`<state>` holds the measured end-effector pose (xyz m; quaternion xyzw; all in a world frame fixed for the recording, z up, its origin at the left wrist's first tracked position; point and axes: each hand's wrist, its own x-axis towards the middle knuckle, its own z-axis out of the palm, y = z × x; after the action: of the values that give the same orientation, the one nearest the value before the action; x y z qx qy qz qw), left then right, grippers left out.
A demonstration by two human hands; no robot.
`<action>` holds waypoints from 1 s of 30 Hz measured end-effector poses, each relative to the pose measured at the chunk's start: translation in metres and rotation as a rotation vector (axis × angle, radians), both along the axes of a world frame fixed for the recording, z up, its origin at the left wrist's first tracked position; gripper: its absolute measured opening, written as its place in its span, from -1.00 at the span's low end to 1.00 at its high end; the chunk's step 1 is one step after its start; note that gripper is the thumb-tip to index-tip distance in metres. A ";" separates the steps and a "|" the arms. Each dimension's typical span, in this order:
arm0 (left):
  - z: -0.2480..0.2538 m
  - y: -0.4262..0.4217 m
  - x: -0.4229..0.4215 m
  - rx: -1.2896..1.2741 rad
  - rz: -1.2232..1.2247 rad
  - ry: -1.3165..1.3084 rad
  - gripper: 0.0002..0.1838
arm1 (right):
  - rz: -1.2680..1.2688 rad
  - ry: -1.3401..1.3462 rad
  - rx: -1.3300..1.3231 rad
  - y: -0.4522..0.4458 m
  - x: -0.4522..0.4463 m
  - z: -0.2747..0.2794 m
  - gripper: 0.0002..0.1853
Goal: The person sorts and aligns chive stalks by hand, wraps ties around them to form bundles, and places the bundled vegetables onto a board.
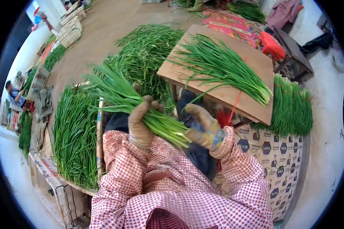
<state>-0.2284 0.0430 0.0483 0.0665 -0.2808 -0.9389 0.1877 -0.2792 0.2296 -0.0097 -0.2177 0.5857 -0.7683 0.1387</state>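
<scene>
Brown floor [103, 19] spreads beyond heaped greens [141, 57]. Before you, a wooden table [260, 63] bears a pile of stalks [225, 65], laid lengthwise, perhaps to keep their ends together. Above your lap, a green bunch [166, 126] sits firmly inside your curled left hand [139, 124], apparently leaving its pale ends accessible. Your blurred right hand [208, 131] is beside them; I cannot tell whether it grips any.

green stalks [159, 122] in left hand [139, 124], right hand [206, 131] near pale ends [182, 142]
</scene>
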 end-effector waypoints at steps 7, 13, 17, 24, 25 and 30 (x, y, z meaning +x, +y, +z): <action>-0.026 0.095 -0.056 0.237 -0.419 -0.112 -0.57 | 0.169 0.258 0.991 0.064 -0.021 0.031 -0.21; 0.003 0.127 -0.179 0.381 -0.481 -0.012 -0.60 | -0.163 -0.158 0.618 0.150 -0.131 0.062 -0.59; -0.032 0.057 -0.287 -0.077 -0.388 0.060 -0.65 | -0.247 0.573 1.480 0.251 -0.193 0.060 -0.55; -0.033 -0.048 -0.297 -0.434 0.430 -0.429 -0.52 | -0.212 0.217 1.985 0.227 -0.199 0.025 -0.51; -0.010 -0.014 -0.283 -0.595 0.366 -0.250 -0.52 | -0.223 0.120 1.979 0.213 -0.192 0.039 -0.51; -0.004 0.144 -0.255 -1.702 -0.068 0.493 -0.25 | -0.130 0.304 2.097 0.205 -0.180 0.035 -0.48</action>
<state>-0.4830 0.1868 0.0446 -0.3084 -0.8373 -0.4046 0.2006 -0.4587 0.4341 0.0252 -0.0515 0.9772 0.1503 0.1411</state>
